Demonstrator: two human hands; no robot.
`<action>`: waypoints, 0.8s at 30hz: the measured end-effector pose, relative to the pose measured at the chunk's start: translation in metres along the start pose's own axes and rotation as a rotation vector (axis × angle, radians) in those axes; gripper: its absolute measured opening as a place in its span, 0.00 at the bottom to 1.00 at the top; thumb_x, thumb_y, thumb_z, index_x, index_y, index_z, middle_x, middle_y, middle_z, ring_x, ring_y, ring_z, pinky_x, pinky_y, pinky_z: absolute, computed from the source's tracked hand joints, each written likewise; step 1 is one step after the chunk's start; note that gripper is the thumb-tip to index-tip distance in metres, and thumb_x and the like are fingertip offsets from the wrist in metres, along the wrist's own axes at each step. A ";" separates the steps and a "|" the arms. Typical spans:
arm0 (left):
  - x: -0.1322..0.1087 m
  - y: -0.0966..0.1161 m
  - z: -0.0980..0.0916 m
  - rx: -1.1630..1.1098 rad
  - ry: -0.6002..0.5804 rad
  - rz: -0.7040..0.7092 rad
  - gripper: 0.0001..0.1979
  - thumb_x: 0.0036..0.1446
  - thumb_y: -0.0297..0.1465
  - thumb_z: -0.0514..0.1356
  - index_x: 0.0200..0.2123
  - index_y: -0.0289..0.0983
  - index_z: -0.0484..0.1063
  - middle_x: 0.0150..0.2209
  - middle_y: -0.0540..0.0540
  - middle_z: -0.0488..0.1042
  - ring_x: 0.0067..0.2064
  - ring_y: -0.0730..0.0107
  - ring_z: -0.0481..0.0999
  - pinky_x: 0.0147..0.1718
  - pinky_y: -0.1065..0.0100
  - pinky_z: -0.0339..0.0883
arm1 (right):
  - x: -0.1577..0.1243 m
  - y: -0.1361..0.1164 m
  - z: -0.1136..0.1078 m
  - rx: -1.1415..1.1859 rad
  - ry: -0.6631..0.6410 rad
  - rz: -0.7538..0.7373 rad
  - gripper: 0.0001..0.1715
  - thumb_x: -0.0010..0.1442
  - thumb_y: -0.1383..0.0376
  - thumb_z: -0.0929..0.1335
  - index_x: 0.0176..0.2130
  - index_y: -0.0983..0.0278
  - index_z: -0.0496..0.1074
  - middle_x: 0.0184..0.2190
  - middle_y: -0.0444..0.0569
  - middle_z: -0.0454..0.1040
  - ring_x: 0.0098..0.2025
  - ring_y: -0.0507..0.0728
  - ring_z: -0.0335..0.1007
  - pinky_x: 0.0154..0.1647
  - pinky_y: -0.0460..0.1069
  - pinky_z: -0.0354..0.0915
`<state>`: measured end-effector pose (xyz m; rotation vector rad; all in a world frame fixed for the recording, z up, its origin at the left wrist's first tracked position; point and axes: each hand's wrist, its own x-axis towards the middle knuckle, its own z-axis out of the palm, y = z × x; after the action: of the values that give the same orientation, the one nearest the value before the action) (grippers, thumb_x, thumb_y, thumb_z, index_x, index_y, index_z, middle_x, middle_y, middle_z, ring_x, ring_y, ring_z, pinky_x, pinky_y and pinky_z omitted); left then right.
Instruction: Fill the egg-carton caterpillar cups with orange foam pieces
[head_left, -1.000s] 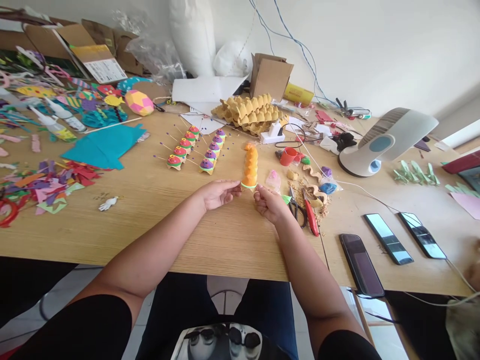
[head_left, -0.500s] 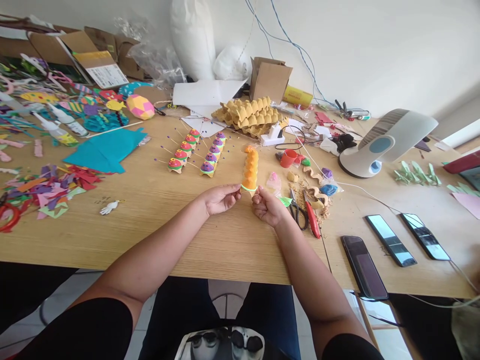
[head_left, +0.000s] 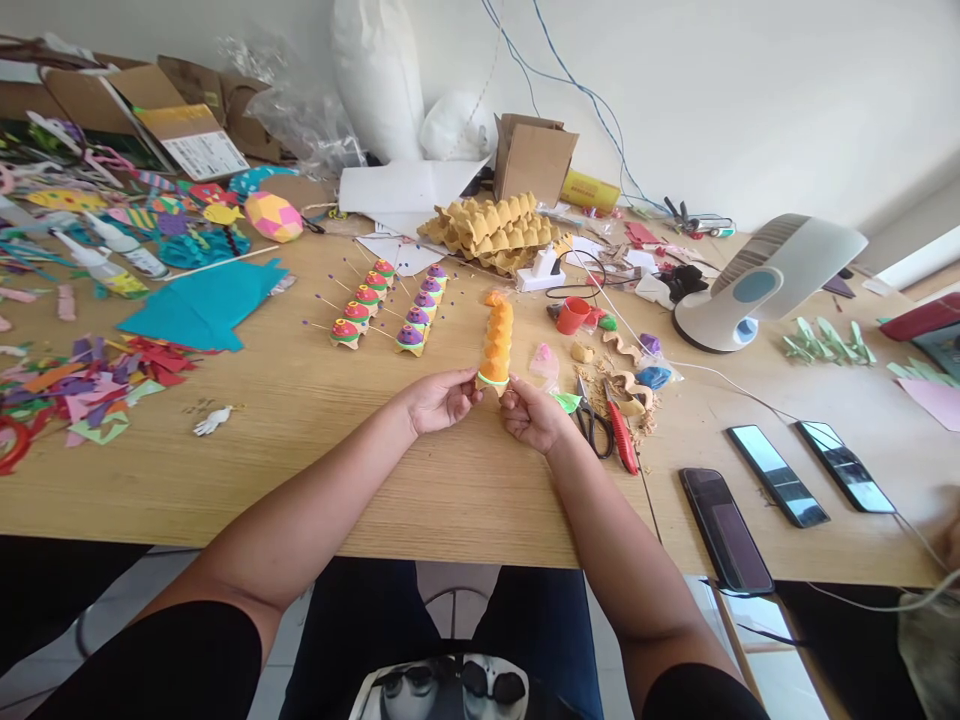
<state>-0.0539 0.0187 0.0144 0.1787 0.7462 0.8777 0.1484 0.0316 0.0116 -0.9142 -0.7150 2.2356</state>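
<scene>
An orange egg-carton caterpillar (head_left: 496, 335) lies lengthwise on the table, a light green strip across its near end. My left hand (head_left: 441, 402) pinches the left side of that end with thumb and fingers. On the opposite side my right hand (head_left: 532, 412) grips it, fingers curled. Farther left stand a red egg-carton caterpillar (head_left: 365, 298) and a purple egg-carton caterpillar (head_left: 422, 308), with thin sticks poking out of them. Close to my right hand lie a bit of green clay (head_left: 566, 401), black scissors (head_left: 594, 425) and a red utility knife (head_left: 622, 435).
Egg cartons (head_left: 491, 232) are stacked at the back, near a cardboard box (head_left: 534, 160). A white fan (head_left: 757, 290) and several phones (head_left: 726, 530) are on the right. Paper scraps (head_left: 97, 385), blue paper (head_left: 206, 300) and glue bottles (head_left: 101, 262) spread over the left.
The view has shifted slightly. Both hands stay at the near end of the orange caterpillar, with hardly any movement.
</scene>
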 end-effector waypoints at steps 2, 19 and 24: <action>0.000 0.000 0.001 -0.011 -0.005 0.008 0.06 0.67 0.28 0.60 0.40 0.33 0.76 0.31 0.44 0.78 0.29 0.73 0.79 0.18 0.81 0.70 | 0.000 -0.001 0.000 0.034 0.004 0.018 0.21 0.64 0.51 0.71 0.32 0.62 0.64 0.18 0.36 0.65 0.16 0.44 0.40 0.16 0.39 0.39; 0.006 0.000 0.000 -0.081 -0.029 -0.011 0.13 0.72 0.29 0.51 0.47 0.32 0.75 0.31 0.42 0.80 0.30 0.69 0.82 0.21 0.77 0.74 | -0.014 -0.010 0.006 -0.139 0.196 -0.297 0.18 0.57 0.55 0.75 0.40 0.60 0.69 0.17 0.34 0.64 0.14 0.44 0.42 0.14 0.41 0.37; 0.008 0.000 -0.001 -0.100 -0.046 -0.017 0.14 0.73 0.30 0.50 0.43 0.31 0.75 0.32 0.42 0.81 0.29 0.68 0.82 0.20 0.77 0.74 | -0.028 -0.033 -0.001 -0.344 0.468 -0.622 0.19 0.56 0.50 0.73 0.39 0.61 0.72 0.17 0.35 0.60 0.16 0.46 0.45 0.16 0.44 0.40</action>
<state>-0.0513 0.0243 0.0094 0.1028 0.6586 0.8898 0.1757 0.0343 0.0448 -1.1331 -1.0039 1.3173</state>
